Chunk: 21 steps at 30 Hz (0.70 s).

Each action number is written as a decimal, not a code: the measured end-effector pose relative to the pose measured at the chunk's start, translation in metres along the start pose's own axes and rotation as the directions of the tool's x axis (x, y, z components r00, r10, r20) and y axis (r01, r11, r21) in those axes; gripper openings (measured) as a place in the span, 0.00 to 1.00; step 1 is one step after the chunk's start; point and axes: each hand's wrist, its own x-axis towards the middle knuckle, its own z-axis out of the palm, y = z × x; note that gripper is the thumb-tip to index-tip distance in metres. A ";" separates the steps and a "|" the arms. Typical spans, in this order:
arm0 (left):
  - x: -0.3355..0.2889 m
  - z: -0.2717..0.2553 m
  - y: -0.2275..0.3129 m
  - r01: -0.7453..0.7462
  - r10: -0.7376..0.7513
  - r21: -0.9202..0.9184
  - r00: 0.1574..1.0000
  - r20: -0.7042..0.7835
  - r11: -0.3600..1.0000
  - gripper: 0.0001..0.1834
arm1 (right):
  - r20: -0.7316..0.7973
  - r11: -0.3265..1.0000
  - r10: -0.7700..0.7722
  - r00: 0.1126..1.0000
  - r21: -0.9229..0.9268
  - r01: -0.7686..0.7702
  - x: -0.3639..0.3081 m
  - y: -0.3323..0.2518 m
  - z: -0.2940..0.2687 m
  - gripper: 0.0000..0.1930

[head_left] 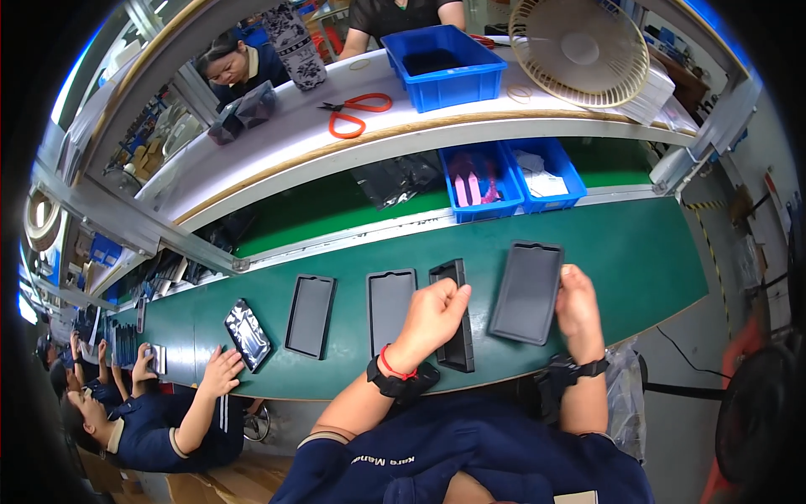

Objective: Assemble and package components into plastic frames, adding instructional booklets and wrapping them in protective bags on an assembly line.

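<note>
My right hand (579, 307) grips the right edge of a shallow black rectangular tray (527, 292), raised at a tilt over the green table. My left hand (435, 317) is closed, its fingers curled together; whatever they hold, if anything, is hidden. Just behind and beside it is a narrow-looking black tray (457, 349), seen nearly edge-on, partly covered by the hand. Another black tray (390, 294) lies flat to the left, its lower right part behind my left hand. Farther left rests one more black tray (311, 315).
A co-worker's hand (221, 371) touches a shiny wrapped black tray (248, 334) at left. Blue bins (483, 210) stand at the table's back. The shelf above (319, 143) carries red-handled cutters (348, 118), a blue bin (457, 88) and a fan (579, 50).
</note>
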 end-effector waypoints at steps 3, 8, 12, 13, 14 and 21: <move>-0.005 0.009 0.003 0.051 -0.111 0.213 0.954 0.279 0.976 0.13 | -0.008 0.964 0.065 0.998 -0.259 -0.064 0.009 -0.010 -0.043 0.13; -0.017 0.012 0.019 -0.433 0.086 0.613 0.855 0.511 0.661 0.36 | 0.136 0.792 -0.006 0.991 -0.605 0.087 0.008 0.034 0.006 0.10; -0.026 -0.010 -0.005 -0.392 -0.043 0.711 0.859 0.510 0.584 0.36 | 0.126 0.754 -0.404 0.906 -0.515 0.407 -0.015 0.070 0.042 0.08; -0.025 -0.017 -0.009 -0.356 -0.091 0.749 0.871 0.482 0.559 0.36 | 0.089 0.848 -0.312 0.946 -0.422 0.319 -0.030 0.055 0.043 0.08; -0.023 -0.025 -0.014 -0.338 -0.106 0.749 0.874 0.475 0.570 0.35 | 0.105 0.707 -0.512 0.852 -0.512 0.488 -0.043 0.054 0.028 0.08; -0.007 -0.055 -0.030 -0.316 -0.093 0.716 0.879 0.468 0.623 0.34 | -0.517 0.993 -0.075 0.852 -0.120 0.015 -0.153 0.090 -0.188 0.04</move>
